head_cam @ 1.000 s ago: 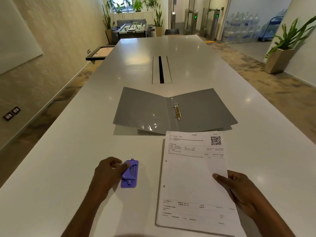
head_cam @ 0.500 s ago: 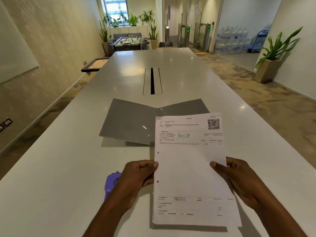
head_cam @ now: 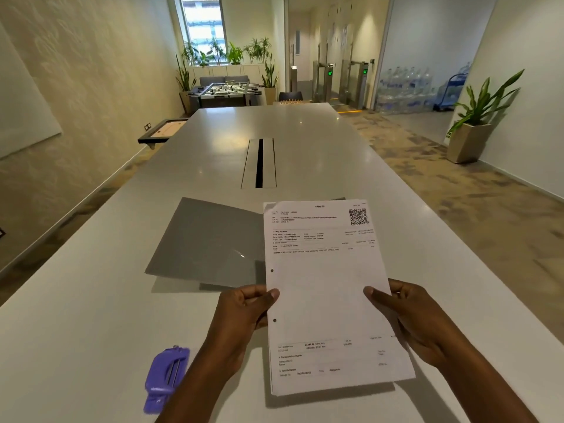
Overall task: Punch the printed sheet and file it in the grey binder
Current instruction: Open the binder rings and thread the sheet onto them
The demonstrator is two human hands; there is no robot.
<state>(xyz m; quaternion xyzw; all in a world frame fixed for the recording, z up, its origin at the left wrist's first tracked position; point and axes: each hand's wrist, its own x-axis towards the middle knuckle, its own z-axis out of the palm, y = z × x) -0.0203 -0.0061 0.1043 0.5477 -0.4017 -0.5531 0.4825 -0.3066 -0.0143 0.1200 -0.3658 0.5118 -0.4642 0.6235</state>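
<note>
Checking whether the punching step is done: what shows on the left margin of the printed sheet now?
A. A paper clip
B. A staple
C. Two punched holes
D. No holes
C: the printed sheet, held up by the left hand and the right hand, shows two round holes along its left margin.

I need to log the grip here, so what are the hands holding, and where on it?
Both hold the sheet: left hand pinches its left edge between the two holes, right hand its right edge.
</note>
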